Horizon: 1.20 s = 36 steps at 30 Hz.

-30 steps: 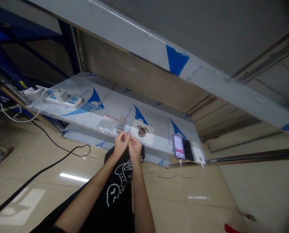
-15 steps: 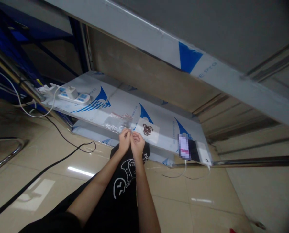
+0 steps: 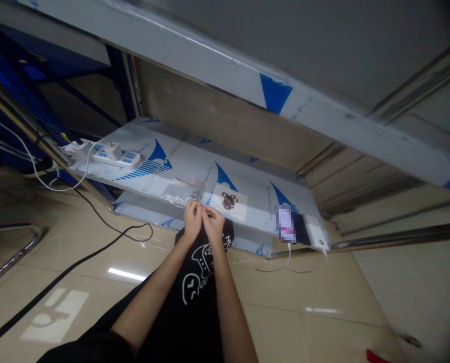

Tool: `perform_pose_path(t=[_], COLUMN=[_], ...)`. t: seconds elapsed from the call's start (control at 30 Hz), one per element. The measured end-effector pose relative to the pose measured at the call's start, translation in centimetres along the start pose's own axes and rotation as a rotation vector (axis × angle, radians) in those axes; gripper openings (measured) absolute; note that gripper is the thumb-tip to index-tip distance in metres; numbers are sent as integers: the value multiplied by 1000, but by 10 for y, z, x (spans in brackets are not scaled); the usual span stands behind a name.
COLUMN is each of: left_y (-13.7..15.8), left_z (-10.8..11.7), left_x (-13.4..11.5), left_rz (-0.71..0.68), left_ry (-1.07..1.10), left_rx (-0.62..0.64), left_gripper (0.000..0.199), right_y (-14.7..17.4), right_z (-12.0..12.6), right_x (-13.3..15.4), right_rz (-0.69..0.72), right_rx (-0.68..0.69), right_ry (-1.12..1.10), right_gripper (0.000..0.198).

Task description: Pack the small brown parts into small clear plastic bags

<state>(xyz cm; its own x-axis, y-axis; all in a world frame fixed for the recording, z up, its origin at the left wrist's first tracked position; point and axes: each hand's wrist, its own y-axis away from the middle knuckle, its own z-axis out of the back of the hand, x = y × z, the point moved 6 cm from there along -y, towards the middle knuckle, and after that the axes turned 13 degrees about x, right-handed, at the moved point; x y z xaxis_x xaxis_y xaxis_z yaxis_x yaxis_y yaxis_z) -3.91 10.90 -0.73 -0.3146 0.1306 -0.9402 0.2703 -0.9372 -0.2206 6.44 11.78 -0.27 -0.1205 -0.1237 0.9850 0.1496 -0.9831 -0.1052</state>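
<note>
My left hand (image 3: 193, 220) and my right hand (image 3: 213, 224) meet at the front edge of the metal shelf (image 3: 243, 174), fingertips pinched close together. Whatever lies between the fingers is too small to make out. Just beyond my left hand, clear plastic bags (image 3: 179, 191) lie on the shelf. To the right of my right hand rests a white sheet (image 3: 240, 207), bearing a heap of small dark-brown pieces (image 3: 229, 200).
At the shelf's left end sits a white power strip (image 3: 122, 158) with plugs and cables. A phone (image 3: 286, 224) and a white device (image 3: 315, 233) with cords lie at the right. An upper shelf (image 3: 194, 55) overhangs. A black cable (image 3: 92, 256) crosses the tiled floor.
The camera view has shifted slightly. Both hands stay together at the shelf edge, with only small finger movement; the bags and brown pieces keep their places.
</note>
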Motion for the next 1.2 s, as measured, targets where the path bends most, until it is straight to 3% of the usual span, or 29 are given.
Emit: perform_pose_path(t=[0.37, 0.57, 0.77, 1.2], left_y=[1, -2, -10, -15], left_z=[-7, -9, 0, 6], left_x=[-9, -8, -5, -3], left_rz=[-109, -130, -176, -170], left_ry=[-239, -215, -313, -402], left_rx=[186, 392, 579, 615], left_gripper=[21, 21, 20, 18], right_y=[4, 8, 11, 13], right_z=[7, 11, 10, 3], right_x=[1, 3, 3, 10], right_rz=[2, -8, -4, 27], right_rx=[-72, -127, -146, -129], right_ry=[-27, -16, 137, 312], right_gripper=[29, 27, 22, 19])
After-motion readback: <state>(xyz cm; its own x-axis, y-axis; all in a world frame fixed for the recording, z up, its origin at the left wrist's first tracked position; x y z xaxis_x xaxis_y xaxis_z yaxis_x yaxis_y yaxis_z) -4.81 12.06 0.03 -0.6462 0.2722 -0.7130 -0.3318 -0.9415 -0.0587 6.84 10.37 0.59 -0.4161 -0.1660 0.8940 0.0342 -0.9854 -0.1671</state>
